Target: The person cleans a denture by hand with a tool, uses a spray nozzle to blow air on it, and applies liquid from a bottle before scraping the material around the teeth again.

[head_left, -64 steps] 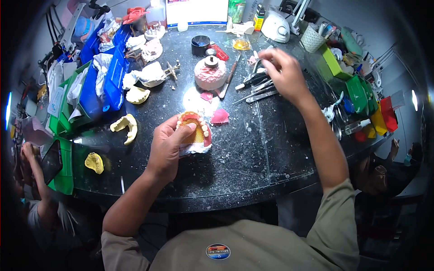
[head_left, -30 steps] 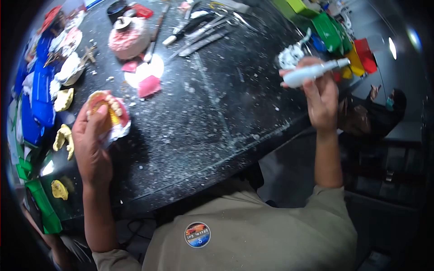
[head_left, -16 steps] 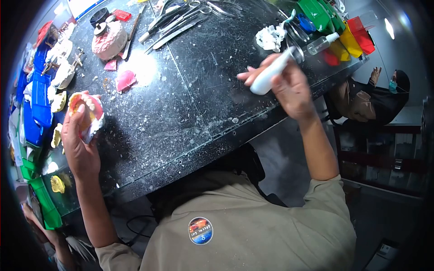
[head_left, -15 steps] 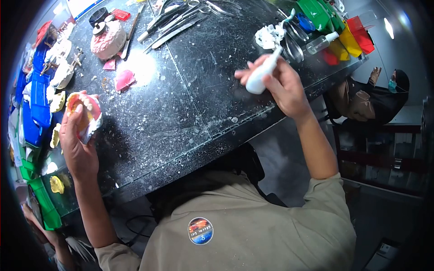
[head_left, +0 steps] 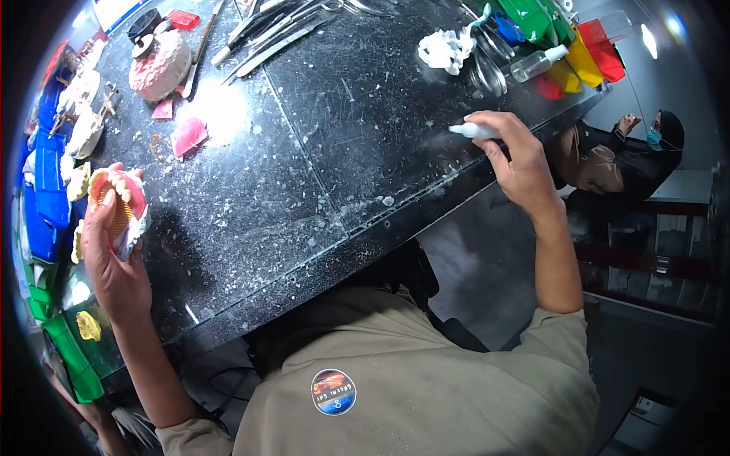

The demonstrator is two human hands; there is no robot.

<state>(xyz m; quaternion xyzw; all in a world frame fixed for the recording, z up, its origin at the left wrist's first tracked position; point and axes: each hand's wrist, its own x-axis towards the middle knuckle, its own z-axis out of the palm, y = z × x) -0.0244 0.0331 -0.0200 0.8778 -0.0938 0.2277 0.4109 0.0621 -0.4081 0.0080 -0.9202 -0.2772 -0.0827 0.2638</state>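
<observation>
My left hand [head_left: 120, 273] grips a dental model with a denture [head_left: 129, 201] above the left side of the bench, thumb resting on its gold mesh plate. A row of pale teeth and pink gum show along its upper edge; white plaster shows low on its right side. Toward the bench's right edge, my right hand [head_left: 521, 156] is closed around a small white squeeze bottle [head_left: 475, 131], its narrow tip pointing left. My fingers hide most of the bottle. A crumpled white tissue [head_left: 445, 52] lies above my right hand.
Metal hand tools [head_left: 274, 45] lie at the top middle. A pink-and-white flask-like block [head_left: 161, 67] and pink wax pieces [head_left: 188, 137] sit at upper left. Coloured bins [head_left: 55, 205] line the left, others the upper right beside a clear spray bottle [head_left: 536, 65]. A masked person [head_left: 620, 167] is at far right.
My right hand has moved down and right, away from the tissue, and turned the white bottle from tip-up to tip-left. My left hand with the model has shifted slightly left and down.
</observation>
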